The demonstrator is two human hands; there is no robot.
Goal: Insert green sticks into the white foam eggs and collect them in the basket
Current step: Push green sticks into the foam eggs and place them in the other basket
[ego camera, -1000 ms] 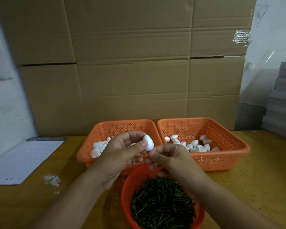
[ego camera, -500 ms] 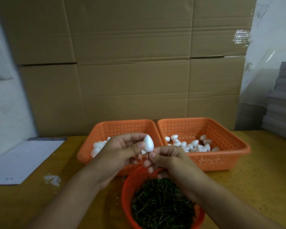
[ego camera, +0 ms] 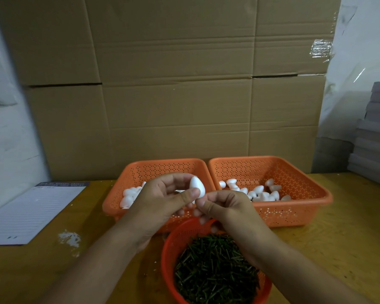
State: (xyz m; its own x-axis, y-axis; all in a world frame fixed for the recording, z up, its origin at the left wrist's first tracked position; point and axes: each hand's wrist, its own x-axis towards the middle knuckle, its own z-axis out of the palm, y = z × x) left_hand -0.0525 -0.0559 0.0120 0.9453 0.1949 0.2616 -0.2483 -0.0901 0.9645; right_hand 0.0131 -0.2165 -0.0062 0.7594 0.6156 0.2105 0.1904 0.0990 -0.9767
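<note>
Left hand [ego camera: 162, 198] pinches one foam egg [ego camera: 197, 189] thumb-to-fingers, pointy end up, probably so the bottom faces the right hand [ego camera: 223, 207]. That one's curled tight right under the egg; I'd guess it pinches a stick, but can't see one. Both hover over the round stick bowl [ego camera: 173, 242], with the two orange baskets [ego camera: 305, 207] just behind. Plenty of bare table [ego camera: 338, 249] on the right.
</note>
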